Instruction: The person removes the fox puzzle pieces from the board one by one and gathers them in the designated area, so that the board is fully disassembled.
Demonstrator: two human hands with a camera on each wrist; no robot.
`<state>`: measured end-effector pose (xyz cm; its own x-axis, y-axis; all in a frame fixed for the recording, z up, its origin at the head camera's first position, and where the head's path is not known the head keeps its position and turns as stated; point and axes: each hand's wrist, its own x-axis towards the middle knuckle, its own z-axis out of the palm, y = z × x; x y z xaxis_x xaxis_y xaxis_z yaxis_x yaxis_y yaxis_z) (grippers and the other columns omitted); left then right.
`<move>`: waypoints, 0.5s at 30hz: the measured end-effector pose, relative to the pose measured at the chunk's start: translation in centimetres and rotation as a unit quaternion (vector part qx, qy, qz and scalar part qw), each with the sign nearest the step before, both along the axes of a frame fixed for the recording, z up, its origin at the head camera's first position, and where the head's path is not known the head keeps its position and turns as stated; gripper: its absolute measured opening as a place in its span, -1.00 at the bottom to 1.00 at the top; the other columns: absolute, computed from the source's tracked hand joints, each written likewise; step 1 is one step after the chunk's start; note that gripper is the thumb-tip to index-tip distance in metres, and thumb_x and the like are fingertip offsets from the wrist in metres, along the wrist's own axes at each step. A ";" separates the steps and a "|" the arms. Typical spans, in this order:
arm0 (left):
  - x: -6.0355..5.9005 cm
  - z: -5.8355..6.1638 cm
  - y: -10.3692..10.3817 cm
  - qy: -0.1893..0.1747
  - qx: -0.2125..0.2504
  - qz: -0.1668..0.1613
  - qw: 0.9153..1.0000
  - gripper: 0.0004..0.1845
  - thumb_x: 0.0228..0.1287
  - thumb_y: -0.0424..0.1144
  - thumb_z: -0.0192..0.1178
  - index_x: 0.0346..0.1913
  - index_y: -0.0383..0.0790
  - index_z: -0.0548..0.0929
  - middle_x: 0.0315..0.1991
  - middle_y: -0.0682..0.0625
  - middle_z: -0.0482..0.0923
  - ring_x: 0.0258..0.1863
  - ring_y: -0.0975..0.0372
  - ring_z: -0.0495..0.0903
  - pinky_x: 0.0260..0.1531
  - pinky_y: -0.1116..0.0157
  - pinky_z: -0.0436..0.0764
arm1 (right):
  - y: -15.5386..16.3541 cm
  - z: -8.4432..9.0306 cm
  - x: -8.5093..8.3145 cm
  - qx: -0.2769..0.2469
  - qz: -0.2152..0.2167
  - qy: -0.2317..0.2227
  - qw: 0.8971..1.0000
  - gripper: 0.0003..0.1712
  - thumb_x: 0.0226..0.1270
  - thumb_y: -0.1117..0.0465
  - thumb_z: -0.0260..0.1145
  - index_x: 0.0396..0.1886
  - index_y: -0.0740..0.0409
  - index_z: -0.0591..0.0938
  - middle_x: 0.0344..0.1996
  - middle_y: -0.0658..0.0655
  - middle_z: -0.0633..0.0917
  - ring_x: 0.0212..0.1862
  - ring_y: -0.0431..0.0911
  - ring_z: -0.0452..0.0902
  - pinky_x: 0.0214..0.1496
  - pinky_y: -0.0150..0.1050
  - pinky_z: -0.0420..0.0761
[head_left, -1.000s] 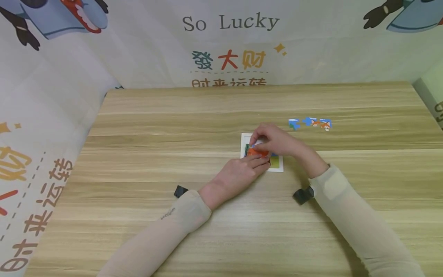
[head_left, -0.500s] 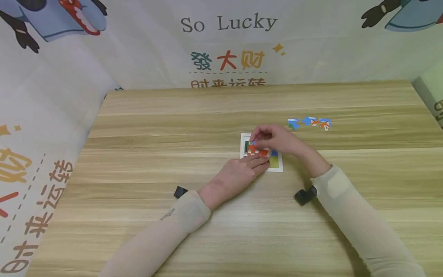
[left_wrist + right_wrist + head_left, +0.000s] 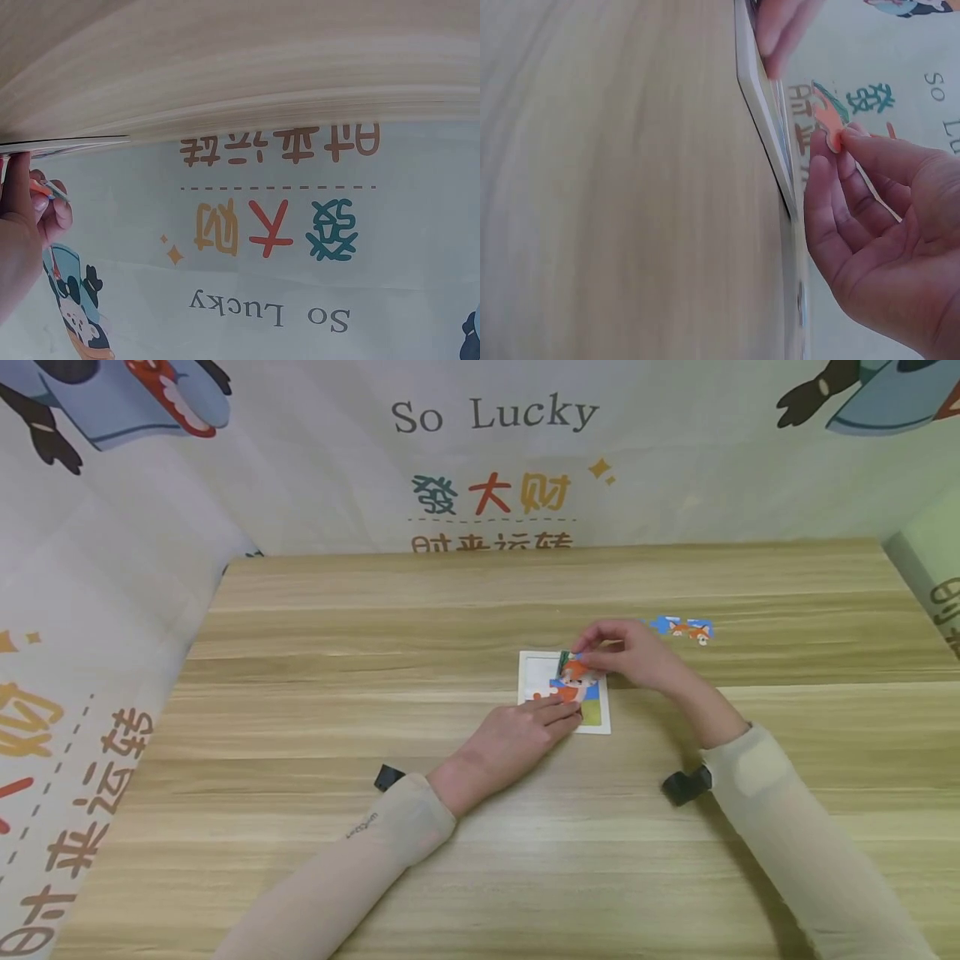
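Right hand [image 3: 630,656] pinches a puzzle piece [image 3: 572,666] tilted up over the white puzzle tray [image 3: 528,670], whose long axis runs away from the person; left hand [image 3: 525,737] presses flat, fingers straight, on its near edge

Small puzzle board [image 3: 564,695]: white-framed rectangle, flat on table [image 3: 375,610], near centre. Partly filled; upper-left part bare white, orange, blue and yellow-green picture over the rest. Seen edge-on as thin white slab in right wrist view [image 3: 765,105].

Puzzle piece [image 3: 567,665]: orange w/ green edge, pinched by right hand [image 3: 637,656] at board's upper right, tilted, not seated flat. In right wrist view [image 3: 831,124] held betw. thumb and fingertips, just off board edge.

Left hand [image 3: 525,735]: flat, fingers straight, pressing board's lower left edge.

Loose pieces [image 3: 686,628]: blue w/ orange fox, flat on table, right of board, partly hidden behind right hand.
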<state>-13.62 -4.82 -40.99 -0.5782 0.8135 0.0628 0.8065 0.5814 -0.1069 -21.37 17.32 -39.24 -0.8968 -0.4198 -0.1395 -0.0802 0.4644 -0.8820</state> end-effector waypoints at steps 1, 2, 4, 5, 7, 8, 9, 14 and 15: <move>0.0 0.0 0.0 -0.003 -0.001 0.001 1.000 -0.55 0.48 -0.35 0.07 0.36 -0.03 0.52 0.39 0.11 0.47 0.37 0.26 0.47 0.32 0.32 0.53 | 0.2 0.1 0.1 -0.002 -0.005 -0.004 1.000 -0.75 0.40 0.32 0.27 -0.02 0.39 0.62 -0.15 0.19 0.64 -0.26 -0.31 0.63 -0.17 -0.46 0.69; 0.0 0.0 0.0 -0.005 -0.002 0.002 1.000 -0.55 0.48 -0.35 0.07 0.37 -0.04 0.52 0.40 0.11 0.46 0.38 0.25 0.47 0.32 0.32 0.53 | 0.5 0.1 0.1 -0.004 -0.011 -0.009 1.000 -0.75 0.41 0.32 0.27 -0.02 0.40 0.62 -0.16 0.19 0.63 -0.27 -0.32 0.64 -0.17 -0.46 0.70; 0.1 0.0 0.0 -0.008 -0.004 0.005 1.000 -0.55 0.48 -0.35 0.06 0.37 -0.03 0.51 0.41 0.12 0.45 0.38 0.25 0.46 0.32 0.32 0.52 | 1.0 0.3 0.2 -0.008 -0.021 -0.015 1.000 -0.74 0.40 0.33 0.26 -0.01 0.42 0.61 -0.17 0.17 0.62 -0.28 -0.33 0.66 -0.15 -0.43 0.73; 0.1 0.0 0.0 -0.010 -0.005 0.006 1.000 -0.54 0.49 -0.35 0.05 0.38 -0.03 0.50 0.41 0.12 0.44 0.39 0.25 0.45 0.32 0.32 0.52 | 1.2 0.4 0.3 -0.011 -0.026 -0.017 0.999 -0.74 0.40 0.33 0.27 -0.01 0.42 0.61 -0.17 0.16 0.63 -0.28 -0.34 0.66 -0.14 -0.42 0.74; 0.1 0.0 -0.1 -0.010 -0.006 0.006 1.000 -0.54 0.48 -0.35 0.05 0.38 -0.03 0.50 0.42 0.12 0.44 0.39 0.25 0.45 0.32 0.32 0.52 | 1.7 0.5 0.4 -0.014 -0.035 -0.018 0.999 -0.72 0.40 0.33 0.27 0.00 0.44 0.60 -0.18 0.13 0.63 -0.28 -0.35 0.67 -0.13 -0.40 0.75; 0.1 -0.1 -0.1 -0.010 -0.006 0.006 1.000 -0.54 0.48 -0.35 0.05 0.38 -0.03 0.50 0.42 0.12 0.44 0.39 0.25 0.45 0.32 0.33 0.52 | 1.9 0.5 0.4 -0.014 -0.039 -0.018 0.999 -0.72 0.39 0.33 0.28 0.01 0.44 0.60 -0.19 0.11 0.63 -0.28 -0.35 0.67 -0.13 -0.40 0.75; 0.1 -0.1 -0.1 -0.009 -0.006 0.006 1.000 -0.54 0.48 -0.35 0.06 0.38 -0.02 0.50 0.42 0.13 0.44 0.39 0.26 0.45 0.31 0.33 0.53 | 2.2 0.5 0.4 -0.015 -0.042 -0.019 0.999 -0.71 0.39 0.33 0.28 0.02 0.44 0.60 -0.19 0.08 0.63 -0.28 -0.36 0.67 -0.12 -0.40 0.75; 0.0 -0.1 -0.1 -0.006 -0.004 0.004 1.000 -0.54 0.48 -0.35 0.07 0.38 -0.02 0.50 0.41 0.13 0.44 0.39 0.26 0.45 0.29 0.33 0.55 | 3.3 0.3 0.5 -0.018 -0.053 -0.020 0.998 -0.69 0.40 0.32 0.28 0.04 0.45 0.58 -0.20 -0.01 0.64 -0.28 -0.35 0.67 -0.14 -0.41 0.74; 0.0 -0.1 -0.1 -0.006 -0.003 0.004 1.000 -0.54 0.48 -0.35 0.06 0.38 -0.02 0.50 0.42 0.13 0.44 0.39 0.26 0.45 0.29 0.33 0.55 | 3.6 0.3 0.5 -0.018 -0.056 -0.021 0.998 -0.69 0.40 0.32 0.28 0.04 0.45 0.58 -0.20 -0.03 0.63 -0.28 -0.35 0.66 -0.15 -0.41 0.74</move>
<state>-13.61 -4.91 -41.12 -0.5846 0.8097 0.0510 0.8035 0.5865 -0.1015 -20.83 20.88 -38.92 -0.9322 -0.3224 -0.1644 0.0078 0.4364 -0.8997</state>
